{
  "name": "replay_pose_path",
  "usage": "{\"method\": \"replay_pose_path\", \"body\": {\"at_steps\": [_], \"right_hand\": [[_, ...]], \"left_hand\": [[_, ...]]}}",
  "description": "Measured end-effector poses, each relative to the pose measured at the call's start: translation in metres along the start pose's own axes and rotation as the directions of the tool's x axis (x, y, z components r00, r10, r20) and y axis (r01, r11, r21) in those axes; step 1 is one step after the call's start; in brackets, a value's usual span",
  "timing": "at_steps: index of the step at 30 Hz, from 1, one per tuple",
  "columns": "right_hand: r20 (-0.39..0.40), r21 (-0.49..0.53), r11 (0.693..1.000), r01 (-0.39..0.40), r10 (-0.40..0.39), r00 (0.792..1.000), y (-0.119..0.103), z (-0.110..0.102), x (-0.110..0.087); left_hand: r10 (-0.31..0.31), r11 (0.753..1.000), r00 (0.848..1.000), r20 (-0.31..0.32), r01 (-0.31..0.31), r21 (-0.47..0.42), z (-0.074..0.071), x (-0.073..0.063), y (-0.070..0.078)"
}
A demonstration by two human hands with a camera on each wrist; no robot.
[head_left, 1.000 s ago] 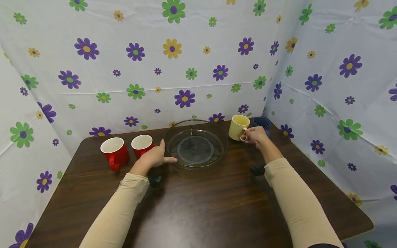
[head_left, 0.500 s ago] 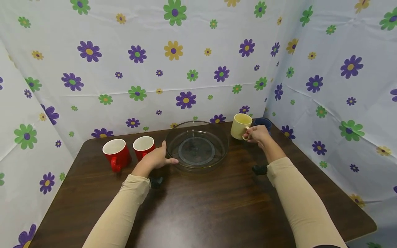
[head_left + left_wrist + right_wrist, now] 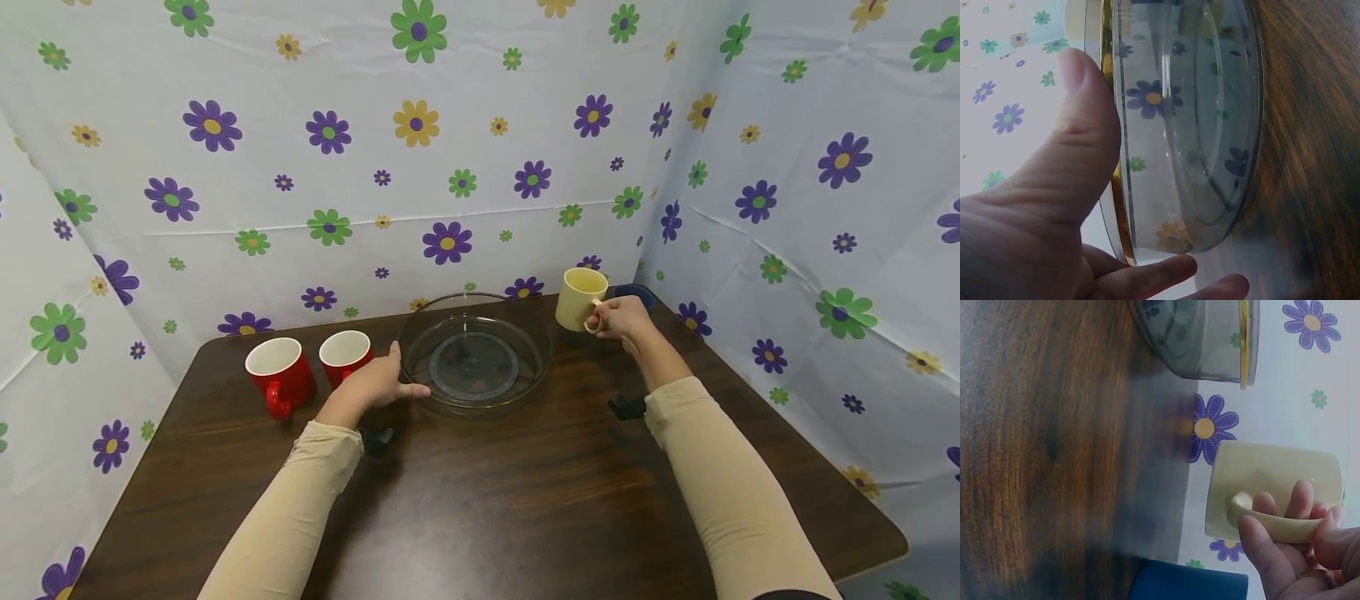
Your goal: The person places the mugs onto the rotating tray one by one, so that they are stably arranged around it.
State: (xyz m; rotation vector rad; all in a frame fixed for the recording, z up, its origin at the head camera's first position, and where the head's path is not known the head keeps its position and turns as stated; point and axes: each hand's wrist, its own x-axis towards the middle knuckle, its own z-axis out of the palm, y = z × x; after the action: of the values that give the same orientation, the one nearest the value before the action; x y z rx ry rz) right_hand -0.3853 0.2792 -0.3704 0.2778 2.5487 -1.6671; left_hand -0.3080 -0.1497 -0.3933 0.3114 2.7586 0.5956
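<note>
My right hand (image 3: 621, 323) pinches the handle of a pale yellow mug (image 3: 576, 302), held upright. In the right wrist view the mug (image 3: 1272, 487) hangs clear of the tabletop, its handle between thumb and fingers. A large round glass dish (image 3: 474, 392) with a gold-tinted rim sits on the table. Against its left side rests my left hand (image 3: 367, 387), thumb and fingers spread. In the left wrist view that thumb lies along the rim of the dish (image 3: 1185, 156), with the fingertips by its outer wall.
Left of the dish stand two red mugs (image 3: 294, 385) with white insides; my left hand partly covers the nearer one. A blue mug (image 3: 1191, 582) stands at the back right, beside the yellow one. Flowered cloth (image 3: 450, 183) walls the brown table (image 3: 510, 500).
The yellow mug has risen off the table in my right hand, uncovering no new object. My left hand and the dish stay in place; the head view shifts slightly.
</note>
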Motion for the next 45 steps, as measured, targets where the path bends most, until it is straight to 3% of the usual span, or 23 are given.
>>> {"method": "replay_pose_path", "body": {"at_steps": [28,45], "right_hand": [[0.005,-0.033,0.999,0.043,-0.043,0.999,-0.028,-0.001,-0.010],[0.004,-0.035,0.997,0.064,-0.063,0.998,-0.034,-0.001,-0.010]], "left_hand": [[-0.005,1.000,1.000,0.018,0.005,-0.010,-0.002,0.000,-0.002],[0.005,1.000,1.000,0.016,-0.005,0.007,-0.002,-0.002,-0.002]]}}
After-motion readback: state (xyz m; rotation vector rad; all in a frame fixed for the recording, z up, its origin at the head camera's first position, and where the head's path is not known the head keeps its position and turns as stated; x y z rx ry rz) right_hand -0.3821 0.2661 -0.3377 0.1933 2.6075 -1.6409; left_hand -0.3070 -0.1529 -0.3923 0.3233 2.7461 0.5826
